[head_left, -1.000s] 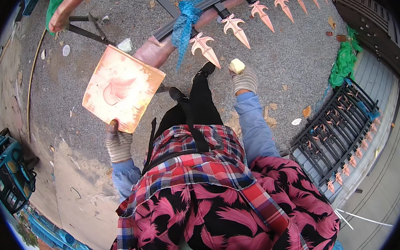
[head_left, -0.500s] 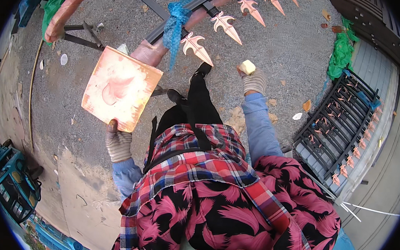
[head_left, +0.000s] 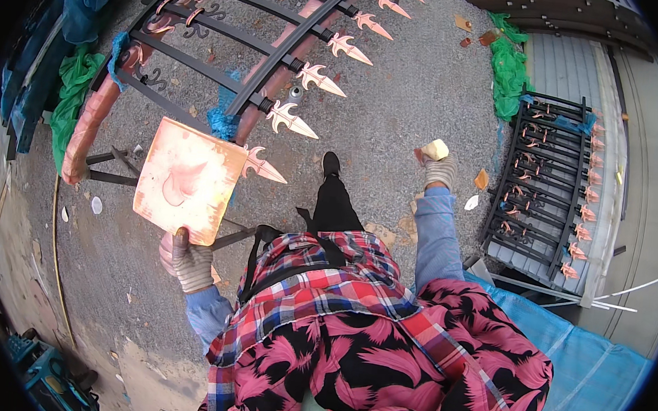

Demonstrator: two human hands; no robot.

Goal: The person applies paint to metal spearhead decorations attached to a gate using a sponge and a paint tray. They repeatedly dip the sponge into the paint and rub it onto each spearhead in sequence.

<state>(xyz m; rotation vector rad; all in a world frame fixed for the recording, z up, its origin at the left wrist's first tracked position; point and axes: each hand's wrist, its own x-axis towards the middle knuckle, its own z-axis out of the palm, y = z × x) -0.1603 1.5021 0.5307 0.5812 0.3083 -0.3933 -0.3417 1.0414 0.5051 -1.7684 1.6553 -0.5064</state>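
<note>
My left hand (head_left: pixel 189 260), in a striped, paint-stained glove, is closed on the lower edge of a square board (head_left: pixel 188 183). The board's top is smeared with shiny copper-pink paint. Out to the right, my right hand (head_left: pixel 437 172), gloved alike, grips a small pale yellow sponge (head_left: pixel 435 149) stained at one side. Beyond the board lies a black metal fence panel (head_left: pixel 286 47) with copper-coloured spear finials (head_left: pixel 292 118) along its near right side. The board's upper right corner overlaps the lowest finial (head_left: pixel 265 166) in view; the sponge is apart from the panel.
A pink-stained support (head_left: pixel 90 129) runs along the panel's left side. Green netting (head_left: pixel 75 93) hangs beside it. At right, a second black fence panel (head_left: pixel 543 184) with copper tips lies on pale sheeting. A blue tarp (head_left: pixel 564 363) and a teal machine (head_left: pixel 52 381) are nearby.
The near fence panel now fills more of the upper view, its finials lower and closer to the board. My feet have shifted. Both hands keep their hold on the board and sponge.
</note>
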